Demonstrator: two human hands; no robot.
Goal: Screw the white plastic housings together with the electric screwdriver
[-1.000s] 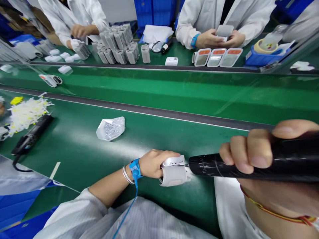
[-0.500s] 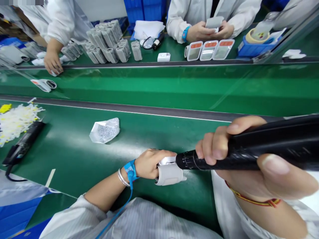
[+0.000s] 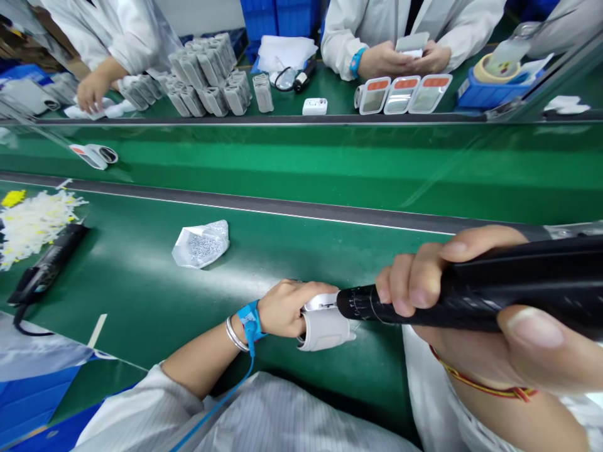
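Note:
My left hand (image 3: 282, 307) grips a small white and grey plastic device (image 3: 325, 328) and holds it down on the green table (image 3: 141, 282). A blue wrist strap (image 3: 249, 319) with a cord circles that wrist. My right hand (image 3: 471, 295) is wrapped around a black electric screwdriver (image 3: 452, 301), held nearly level, with its tip pressed against the top of the device.
A clear bag of small screws (image 3: 201, 243) lies on the table to the left. Another black screwdriver (image 3: 47, 263) and a pile of white strips (image 3: 32, 220) sit at far left. Across the green conveyor (image 3: 301, 163), people in white coats handle grey devices (image 3: 207, 75) and trays (image 3: 400, 94).
The screwdriver first moved left onto the device and has stayed pressed there. The view shifted a little. The person at the far left moved a hand across their bench.

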